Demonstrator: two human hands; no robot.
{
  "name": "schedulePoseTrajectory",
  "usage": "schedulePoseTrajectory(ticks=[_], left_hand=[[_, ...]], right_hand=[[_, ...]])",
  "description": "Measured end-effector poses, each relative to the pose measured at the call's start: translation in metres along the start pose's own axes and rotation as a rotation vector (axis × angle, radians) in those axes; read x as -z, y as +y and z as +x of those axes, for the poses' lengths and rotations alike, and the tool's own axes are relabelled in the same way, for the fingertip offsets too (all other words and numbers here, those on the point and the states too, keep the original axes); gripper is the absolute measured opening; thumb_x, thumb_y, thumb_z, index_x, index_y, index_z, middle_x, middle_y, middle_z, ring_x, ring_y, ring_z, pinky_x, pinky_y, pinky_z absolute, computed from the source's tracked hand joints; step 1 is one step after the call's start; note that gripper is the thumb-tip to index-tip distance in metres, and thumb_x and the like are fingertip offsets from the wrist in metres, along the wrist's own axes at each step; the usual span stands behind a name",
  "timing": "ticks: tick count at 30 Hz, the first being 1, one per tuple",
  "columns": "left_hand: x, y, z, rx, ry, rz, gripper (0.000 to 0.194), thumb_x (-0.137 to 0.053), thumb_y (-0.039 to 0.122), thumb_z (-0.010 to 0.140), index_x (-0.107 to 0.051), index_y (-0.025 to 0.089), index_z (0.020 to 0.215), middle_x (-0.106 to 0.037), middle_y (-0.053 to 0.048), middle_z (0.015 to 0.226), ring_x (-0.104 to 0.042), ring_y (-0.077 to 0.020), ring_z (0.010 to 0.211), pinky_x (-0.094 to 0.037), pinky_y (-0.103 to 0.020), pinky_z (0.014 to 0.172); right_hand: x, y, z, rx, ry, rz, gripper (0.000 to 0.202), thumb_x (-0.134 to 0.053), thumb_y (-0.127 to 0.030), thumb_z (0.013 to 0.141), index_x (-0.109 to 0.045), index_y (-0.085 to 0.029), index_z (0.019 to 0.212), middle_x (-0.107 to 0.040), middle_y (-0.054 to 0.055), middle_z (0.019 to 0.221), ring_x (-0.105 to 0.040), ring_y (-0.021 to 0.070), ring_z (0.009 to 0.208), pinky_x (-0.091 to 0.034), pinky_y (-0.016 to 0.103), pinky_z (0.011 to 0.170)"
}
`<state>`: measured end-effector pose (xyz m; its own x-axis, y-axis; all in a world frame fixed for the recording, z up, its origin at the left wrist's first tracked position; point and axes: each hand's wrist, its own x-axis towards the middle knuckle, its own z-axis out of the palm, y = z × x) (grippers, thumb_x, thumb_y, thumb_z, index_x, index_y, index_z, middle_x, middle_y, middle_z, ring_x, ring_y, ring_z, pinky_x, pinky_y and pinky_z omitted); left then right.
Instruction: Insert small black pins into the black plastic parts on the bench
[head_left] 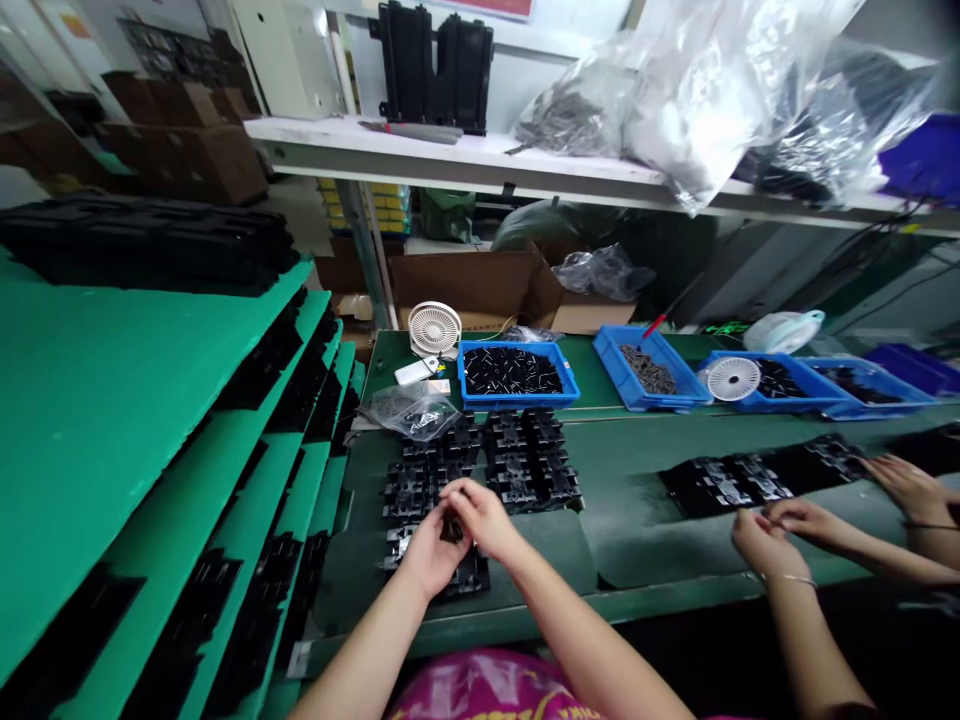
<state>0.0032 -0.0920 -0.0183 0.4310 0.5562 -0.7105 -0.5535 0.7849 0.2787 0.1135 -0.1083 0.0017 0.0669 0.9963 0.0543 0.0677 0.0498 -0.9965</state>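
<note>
Meeting over black molded parts point(517, 468) near the left edge of the surface point(615, 450), the left hand point(430, 560) and right hand point(484, 520) are together: the left lies cupped around small dark pieces point(451, 526), the right bends over them, though whether it grips one I cannot tell. Yellow lettering point(484, 715) on the magenta shirt point(480, 672), by the front edge, is too cut off to read.

The bare right hand point(484, 518) partly hides small dark pieces point(451, 528) (shapes unclear). A magenta, yellow-lettered shirt point(484, 680) is cropped.
</note>
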Motion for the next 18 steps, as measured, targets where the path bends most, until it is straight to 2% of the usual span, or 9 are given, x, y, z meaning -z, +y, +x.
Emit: schedulePoseTrajectory(ticks=[1, 3, 5, 6, 9, 12, 14, 18], left_hand=[[0.005, 0.000, -0.005, 0.014, 0.005, 0.031, 0.011, -0.050, 0.019, 0.088, -0.059, 0.013, 0.087, -0.061, -0.002, 0.072, -0.059, -0.0096, 0.058, -0.051, -0.020, 0.053], [0.017, 0.004, -0.020, 0.033, 0.003, 0.099, 0.010, -0.056, 0.020, 0.085, -0.060, 0.011, 0.086, -0.055, 0.000, 0.063, -0.051, -0.0070, 0.048, -0.042, -0.016, 0.042], [0.032, 0.012, -0.037, 0.022, -0.010, 0.156, 0.014, -0.062, 0.023, 0.082, -0.062, 0.010, 0.088, -0.050, 0.002, 0.060, -0.044, -0.0048, 0.044, -0.033, -0.013, 0.036], [0.040, 0.018, -0.045, 0.006, -0.013, 0.175, 0.016, -0.063, 0.024, 0.081, -0.062, 0.011, 0.090, -0.050, 0.002, 0.061, -0.043, -0.0043, 0.044, -0.031, -0.013, 0.036], [0.066, 0.036, -0.066, -0.045, 0.000, 0.204, 0.024, -0.063, 0.026, 0.081, -0.062, 0.011, 0.100, -0.051, 0.000, 0.068, -0.046, -0.0044, 0.051, -0.034, -0.013, 0.041], [0.090, 0.051, -0.072, -0.083, 0.024, 0.210, 0.025, -0.058, 0.025, 0.084, -0.062, 0.011, 0.104, -0.053, -0.003, 0.077, -0.049, -0.0060, 0.057, -0.037, -0.015, 0.045], [0.102, 0.057, -0.070, -0.118, 0.021, 0.237, 0.025, -0.057, 0.023, 0.085, -0.063, 0.010, 0.105, -0.053, -0.004, 0.081, -0.049, -0.0067, 0.060, -0.039, -0.016, 0.046], [0.116, 0.061, -0.059, -0.245, -0.041, 0.358, 0.027, -0.061, 0.022, 0.082, -0.064, 0.013, 0.108, -0.052, -0.003, 0.083, -0.045, -0.0058, 0.061, -0.036, -0.015, 0.045]], right_hand=[[0.004, 0.002, -0.004, -0.066, 0.042, 0.114, 0.020, -0.046, -0.036, 0.091, -0.057, -0.019, 0.092, -0.050, -0.003, 0.065, -0.048, 0.0111, 0.060, -0.042, 0.024, 0.060], [0.017, 0.008, -0.017, -0.180, 0.077, 0.282, 0.030, -0.045, -0.047, 0.090, -0.053, -0.018, 0.089, -0.031, -0.009, 0.053, -0.030, 0.0075, 0.044, -0.029, 0.019, 0.044], [0.033, 0.014, -0.035, -0.264, 0.058, 0.317, 0.040, -0.042, -0.055, 0.089, -0.053, -0.016, 0.090, -0.020, -0.010, 0.053, -0.017, 0.0063, 0.043, -0.018, 0.018, 0.041], [0.041, 0.016, -0.044, -0.302, 0.034, 0.287, 0.044, -0.040, -0.057, 0.089, -0.054, -0.015, 0.093, -0.019, -0.010, 0.054, -0.015, 0.0063, 0.044, -0.016, 0.019, 0.041], [0.057, 0.020, -0.071, -0.356, -0.070, 0.037, 0.048, -0.036, -0.056, 0.090, -0.056, -0.015, 0.104, -0.027, -0.008, 0.056, -0.026, 0.0085, 0.046, -0.022, 0.020, 0.044], [0.059, 0.017, -0.085, -0.279, -0.198, -0.337, 0.038, -0.039, -0.047, 0.092, -0.053, -0.018, 0.113, -0.048, -0.002, 0.067, -0.045, 0.0128, 0.061, -0.035, 0.024, 0.057], [0.053, 0.017, -0.086, -0.214, -0.278, -0.505, 0.029, -0.041, -0.041, 0.093, -0.051, -0.019, 0.109, -0.054, 0.000, 0.075, -0.048, 0.0134, 0.067, -0.037, 0.024, 0.063], [0.037, 0.026, -0.078, -0.132, -0.494, -0.675, 0.018, -0.043, -0.035, 0.093, -0.052, -0.019, 0.090, -0.058, -0.001, 0.075, -0.050, 0.0117, 0.063, -0.033, 0.022, 0.059]])
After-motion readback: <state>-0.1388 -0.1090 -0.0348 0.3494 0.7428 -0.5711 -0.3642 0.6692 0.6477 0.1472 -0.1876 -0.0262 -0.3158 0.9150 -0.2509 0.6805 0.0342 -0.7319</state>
